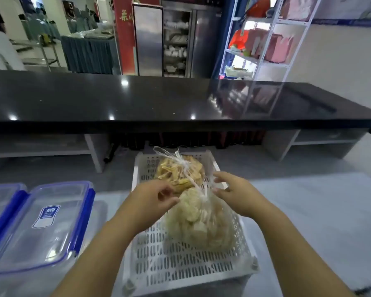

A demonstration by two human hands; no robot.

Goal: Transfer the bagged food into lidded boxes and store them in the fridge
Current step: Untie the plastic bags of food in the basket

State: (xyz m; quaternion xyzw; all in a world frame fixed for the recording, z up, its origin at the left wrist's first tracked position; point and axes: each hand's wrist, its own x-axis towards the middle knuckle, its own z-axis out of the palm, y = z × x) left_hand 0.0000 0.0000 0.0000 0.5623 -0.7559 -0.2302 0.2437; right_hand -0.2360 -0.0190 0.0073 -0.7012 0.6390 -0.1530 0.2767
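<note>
Task barely begun: near bag (pixel 199 224) and far bag (pixel 178 170) lay tied in a basket (pixel 180 264) on the tabletop (pixel 308 211). Fingers of left hand (pixel 154 198) and right hand (pixel 236 194) pinched the near bag's knot; lidded box (pixel 41 224) sat closed.

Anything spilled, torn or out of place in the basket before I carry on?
Nothing stands out. The far bag and near bag lie tied inside the basket, with no food spilled. The box on the left has its lid on.
</note>
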